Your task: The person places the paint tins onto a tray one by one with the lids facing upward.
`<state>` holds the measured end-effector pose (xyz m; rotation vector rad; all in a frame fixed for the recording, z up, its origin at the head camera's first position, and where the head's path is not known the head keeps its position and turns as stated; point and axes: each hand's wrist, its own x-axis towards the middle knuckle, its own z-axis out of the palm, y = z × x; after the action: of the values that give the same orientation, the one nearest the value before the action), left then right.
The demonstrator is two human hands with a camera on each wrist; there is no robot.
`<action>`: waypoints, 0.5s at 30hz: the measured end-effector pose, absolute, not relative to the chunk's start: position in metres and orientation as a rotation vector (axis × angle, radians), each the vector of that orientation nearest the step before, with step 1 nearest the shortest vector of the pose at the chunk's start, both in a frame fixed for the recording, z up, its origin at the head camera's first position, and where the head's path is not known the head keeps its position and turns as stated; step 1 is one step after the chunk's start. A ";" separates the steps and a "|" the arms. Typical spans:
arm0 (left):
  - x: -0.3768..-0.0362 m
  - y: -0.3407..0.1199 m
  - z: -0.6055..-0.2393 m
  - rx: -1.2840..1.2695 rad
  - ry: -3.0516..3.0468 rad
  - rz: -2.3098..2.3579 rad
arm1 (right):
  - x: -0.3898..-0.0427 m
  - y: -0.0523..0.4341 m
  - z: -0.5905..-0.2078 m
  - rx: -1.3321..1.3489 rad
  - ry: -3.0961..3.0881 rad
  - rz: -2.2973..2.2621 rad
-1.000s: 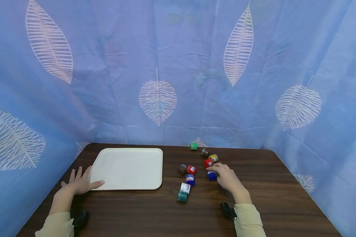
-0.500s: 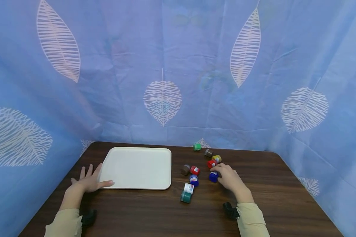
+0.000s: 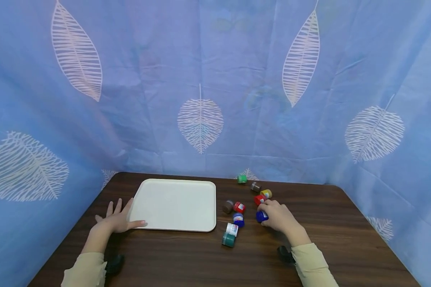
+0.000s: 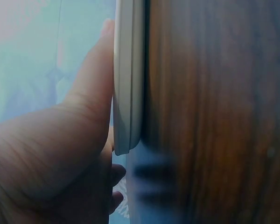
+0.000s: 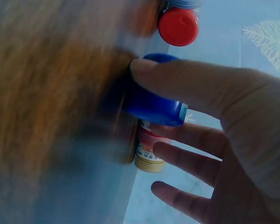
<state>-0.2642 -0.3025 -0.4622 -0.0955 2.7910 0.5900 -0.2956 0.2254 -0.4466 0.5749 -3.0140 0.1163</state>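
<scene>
My left hand [image 3: 117, 221] lies with spread fingers at the near left corner of a white rectangular tray [image 3: 174, 205]. Its thumb rests along the tray's rim [image 4: 126, 79], seen from the side in the left wrist view. My right hand [image 3: 281, 215] pinches a small blue paint jar [image 3: 261, 216] between thumb and index finger. In the right wrist view the thumb lies across the blue jar, while the other fingers extend loosely beyond it. Right behind that jar are a red paint jar [image 3: 260, 199] and a yellow paint jar [image 3: 266, 194].
Between tray and right hand runs a row of paint jars: brown [image 3: 228, 206], red [image 3: 239, 207], blue [image 3: 238, 219], white [image 3: 232, 229] and dark green [image 3: 228, 239]. Farther back lie a dark brown jar [image 3: 256, 186] and a green jar [image 3: 242, 179]. A blue leaf-patterned curtain [image 3: 237, 119] borders the dark wooden table [image 3: 186, 259].
The head view has swung slightly, shifting everything rightward in it. My right thumb and index finger have come together on the blue paint jar, which has tilted. The left hand stays at the tray.
</scene>
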 end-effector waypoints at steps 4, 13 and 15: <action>-0.266 -0.300 -0.464 -0.088 2.794 0.554 | -0.295 0.227 -0.448 0.621 -3.003 0.139; -0.261 -0.294 -0.452 -0.101 2.800 0.538 | -0.292 0.218 -0.440 0.740 -2.831 0.273; -0.260 -0.293 -0.452 -0.101 2.810 0.523 | -0.292 0.213 -0.438 0.761 -2.770 0.271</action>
<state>-0.2600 -0.2929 -0.4516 -0.1010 2.8105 0.5227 -0.2919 0.2125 -0.4376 0.7614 -2.7699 0.2715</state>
